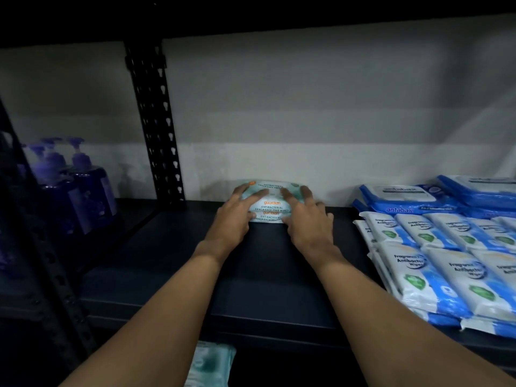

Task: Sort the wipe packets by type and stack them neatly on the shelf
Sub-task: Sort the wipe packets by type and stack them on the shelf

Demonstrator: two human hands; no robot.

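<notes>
A small stack of teal and white Guardian wipe packets [271,205] stands at the back of the dark shelf [262,275], against the wall. My left hand [237,215] presses on the stack's left side, fingers spread over the top packet. My right hand [305,216] holds the stack's right side the same way. To the right lie several blue and white antibacterial wipe packets [435,263] in rows, with larger blue Antabax packets [405,199] stacked behind them. The edge of a teal packet [209,364] shows below the shelf's front edge.
A black perforated upright post [156,121] stands at the back left. Left of it, purple pump bottles [72,185] fill the neighbouring shelf. A dark shelf board [251,12] hangs close overhead.
</notes>
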